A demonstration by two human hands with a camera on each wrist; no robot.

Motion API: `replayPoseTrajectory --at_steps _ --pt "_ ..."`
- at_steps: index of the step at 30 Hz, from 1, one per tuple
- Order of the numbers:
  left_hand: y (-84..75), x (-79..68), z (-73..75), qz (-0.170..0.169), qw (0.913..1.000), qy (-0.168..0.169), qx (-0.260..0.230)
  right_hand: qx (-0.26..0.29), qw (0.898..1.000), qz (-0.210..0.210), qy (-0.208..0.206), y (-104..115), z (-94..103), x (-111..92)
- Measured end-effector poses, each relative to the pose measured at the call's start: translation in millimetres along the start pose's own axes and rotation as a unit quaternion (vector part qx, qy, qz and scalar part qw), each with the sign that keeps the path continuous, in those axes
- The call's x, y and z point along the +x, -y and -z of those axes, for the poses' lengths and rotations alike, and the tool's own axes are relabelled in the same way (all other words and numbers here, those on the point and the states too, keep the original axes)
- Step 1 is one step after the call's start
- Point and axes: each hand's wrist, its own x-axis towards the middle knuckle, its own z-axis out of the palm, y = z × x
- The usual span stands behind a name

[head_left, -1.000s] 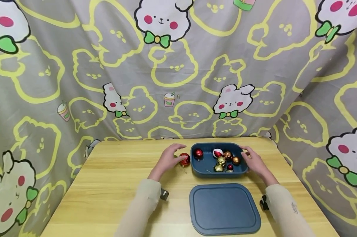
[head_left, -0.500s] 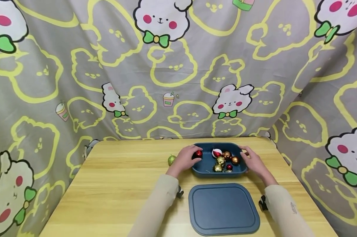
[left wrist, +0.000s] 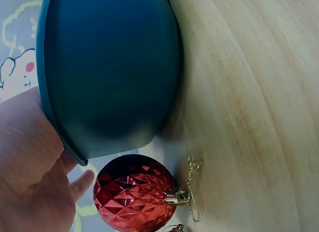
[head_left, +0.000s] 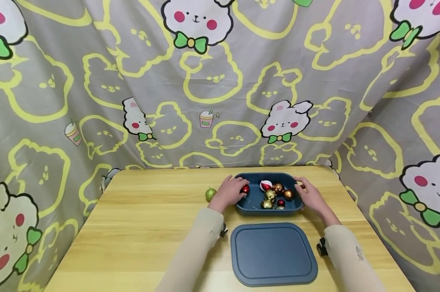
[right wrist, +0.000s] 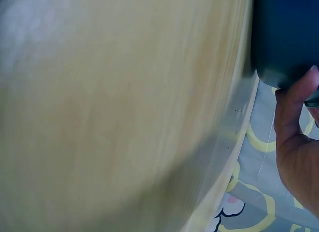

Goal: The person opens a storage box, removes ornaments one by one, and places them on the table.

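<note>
Near the back of the table stands a dark blue storage box [head_left: 267,212] with several Christmas baubles in it. My left hand [head_left: 229,190] reaches over its left rim, fingers and thumb curled around a shiny red bauble [head_left: 245,189] that is partly hidden by them. In the left wrist view, a faceted red bauble [left wrist: 134,194] with a gold cord lies outside the box beneath this hand. My right hand [head_left: 311,198] grips the box's right end, its thumb against the outer wall. Gold [head_left: 270,195], bronze [head_left: 278,188] and red-and-white [head_left: 265,185] baubles sit in the box.
A green bauble [head_left: 210,194] lies on the wooden table [head_left: 143,227], left of my left hand. The flat blue lid [head_left: 274,255] lies in front of the box. A patterned curtain [head_left: 220,89] hangs behind the table and along both sides.
My left hand has left the faceted red bauble beside the box and moved right, over the left rim to the red bauble inside. The right hand stays at the box's right end.
</note>
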Motion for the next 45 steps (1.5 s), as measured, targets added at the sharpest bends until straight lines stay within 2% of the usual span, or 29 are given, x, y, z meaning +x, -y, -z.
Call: replayPoseTrajectory --at_steps 10,22,28,34,37,45 --pt "-2.0 0.3 -2.8 -0.003 0.9996 -0.007 -0.027 0.004 1.0 -0.004 0.001 -0.7 -0.6 -0.3" --pt "-1.1 -1.3 -1.9 -0.026 0.9969 -0.016 -0.073 -0.004 1.0 -0.003 0.0 0.7 0.3 -1.4" --pt "1.2 0.0 -4.3 -0.031 0.997 -0.037 -0.06 0.0 1.0 -0.003 -0.001 1.3 0.6 -0.5" --pt "2.2 1.1 -3.7 -0.053 0.9953 -0.071 -0.039 -0.001 1.0 0.001 -0.005 1.7 2.3 1.1" --pt "2.5 -0.2 -4.1 -0.061 0.993 -0.084 -0.055 0.0 1.0 -0.001 -0.006 1.4 2.4 1.0" --pt "4.7 -3.6 -9.7 -0.06 0.9891 -0.094 -0.096 0.007 1.0 -0.006 -0.005 0.3 -1.4 0.0"
